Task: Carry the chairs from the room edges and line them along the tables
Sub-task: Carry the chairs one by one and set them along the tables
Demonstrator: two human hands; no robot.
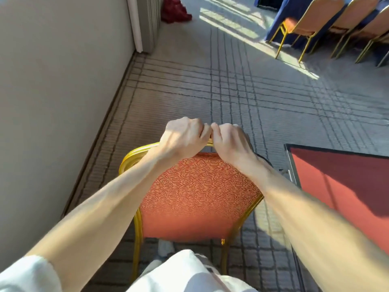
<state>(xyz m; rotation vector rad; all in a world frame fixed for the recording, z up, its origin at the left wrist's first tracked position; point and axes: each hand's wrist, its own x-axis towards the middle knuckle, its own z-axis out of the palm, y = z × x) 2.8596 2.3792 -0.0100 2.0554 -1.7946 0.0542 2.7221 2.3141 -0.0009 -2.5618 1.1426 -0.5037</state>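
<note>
- The chair (197, 199), orange patterned fabric in a gold frame, stands right in front of the person, its back facing them.
- The left hand (181, 137) and right hand (229, 142) sit side by side at the crest of the chair's top rail (134, 153), fingers of both curled over it and clenched on the metal, knuckles nearly touching.
- Whether the chair's legs are off the carpet (210, 91) is hard to say, as the backrest hides them.
- With both hands bunched at the centre, the chair would likely swing or twist when lifted. Spreading the hands toward the rail's shoulders should steady it.
- Keep the chair low and tipped slightly back toward the body, so the legs clear the floor and the person's own feet beneath it.
- The wall (52, 81) runs close along the chair's left, so swing out to the right, not left.
- A red panel (341, 186) with a dark edge lies on the floor just right of the chair. Its near corner is what the legs might catch.
- Ahead and to the right of the chair, well apart, a row of chairs (311, 22) lines a blue-draped table (280, 24). The way there looks open.
- A red cloth heap (174, 9) lies far ahead by the wall, off the likely route.
</note>
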